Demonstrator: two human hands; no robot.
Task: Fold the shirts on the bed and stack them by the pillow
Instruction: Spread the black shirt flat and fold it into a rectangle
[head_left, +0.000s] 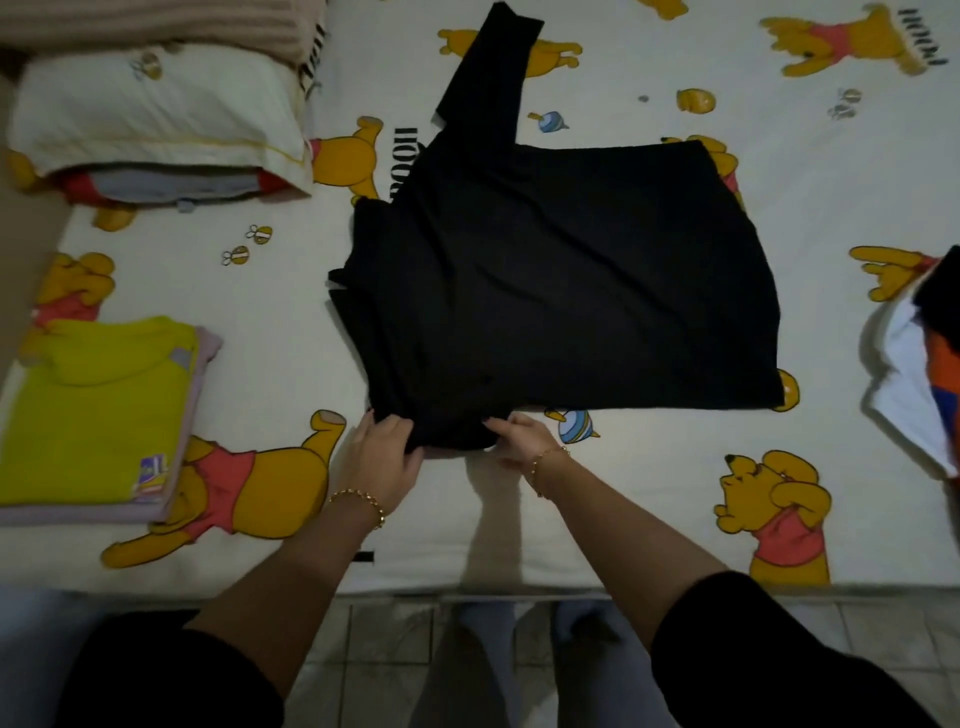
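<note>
A black shirt (561, 280) lies spread across the middle of the bed, one sleeve pointing toward the far side and its near-left part gathered in folds. My left hand (382, 447) grips the near edge of the shirt at its bunched corner. Close beside it, my right hand (522, 441) pinches the same edge. At the left, a folded yellow shirt (98, 410) tops a small stack over a pale pink one. The pillow (156, 111) lies at the far left.
The cartoon-bear sheet (649, 493) covers the bed. A heap of unfolded white, orange and dark clothes (919, 353) sits at the right edge. Grey and red cloth (171, 189) shows under the pillow. A striped blanket (156, 21) lies beyond it. Tiled floor (395, 639) runs below the bed's near edge.
</note>
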